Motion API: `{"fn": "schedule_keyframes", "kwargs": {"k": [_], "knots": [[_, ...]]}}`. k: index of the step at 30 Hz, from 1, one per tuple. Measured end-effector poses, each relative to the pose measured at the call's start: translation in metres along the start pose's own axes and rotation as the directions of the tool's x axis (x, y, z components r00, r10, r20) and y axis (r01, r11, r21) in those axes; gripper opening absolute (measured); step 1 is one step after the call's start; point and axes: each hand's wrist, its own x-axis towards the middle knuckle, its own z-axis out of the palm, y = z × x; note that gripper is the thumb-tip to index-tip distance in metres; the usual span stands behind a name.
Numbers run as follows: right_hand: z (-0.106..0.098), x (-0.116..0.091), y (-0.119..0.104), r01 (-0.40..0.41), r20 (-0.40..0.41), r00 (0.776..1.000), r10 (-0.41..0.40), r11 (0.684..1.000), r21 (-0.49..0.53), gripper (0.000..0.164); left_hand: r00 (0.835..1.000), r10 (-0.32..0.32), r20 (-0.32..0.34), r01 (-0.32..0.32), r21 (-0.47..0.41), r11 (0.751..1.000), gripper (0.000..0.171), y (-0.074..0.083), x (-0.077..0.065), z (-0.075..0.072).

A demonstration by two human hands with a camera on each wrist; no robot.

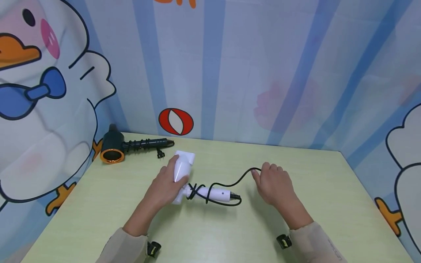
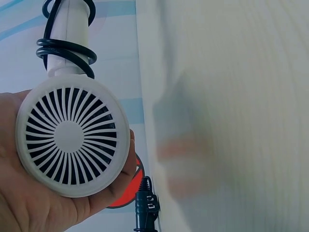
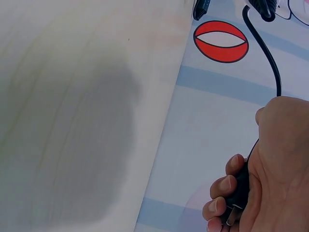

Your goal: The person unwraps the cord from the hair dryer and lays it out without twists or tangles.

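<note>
A white hair dryer (image 1: 182,168) is held above the table by my left hand (image 1: 166,184), whose fingers and thumb grip its head. Its round slatted back grille (image 2: 68,137) faces the left wrist camera. The dryer's handle (image 1: 218,194) points right with the black cord (image 1: 230,185) wound loosely about it. From the handle the cord runs up to my right hand (image 1: 273,184), its fingers curled round the cord end. In the right wrist view a black plug (image 3: 237,195) with a metal prong lies within those fingers.
A black hair dryer (image 1: 112,146) with an orange ring lies at the table's back left, cord wrapped about its handle and its plug (image 1: 160,153) beside it. Behind the pale table (image 1: 296,160) hangs a printed blue cloth (image 1: 236,73) with cartoon figures.
</note>
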Motion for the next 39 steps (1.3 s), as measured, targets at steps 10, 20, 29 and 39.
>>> {"fn": "schedule_keyframes", "kwargs": {"k": [10, 20, 29, 39], "knots": [[-0.011, 0.001, -0.004, -0.001, -0.035, 0.999, 0.001, 1.0, 0.005, 0.045, 1.0, -0.008, 0.004, 0.008, 0.003, 1.0, 0.079, 0.0, 0.0, 0.001], [-0.026, -0.001, -0.009, 0.005, -0.064, 0.998, -0.006, 1.0, -0.009, 0.043, 1.0, -0.02, 0.009, 0.02, 0.009, 1.0, 0.08, -0.001, 0.002, 0.004], [-0.038, -0.01, -0.017, 0.021, -0.108, 0.994, -0.023, 1.0, -0.02, 0.043, 0.999, -0.032, 0.006, 0.032, 0.015, 0.999, 0.08, -0.002, 0.002, 0.004], [-0.047, -0.021, -0.023, 0.015, -0.108, 0.994, -0.017, 1.0, -0.027, 0.041, 1.0, -0.031, -0.003, 0.031, 0.011, 0.999, 0.08, 0.0, 0.002, 0.005]]}}
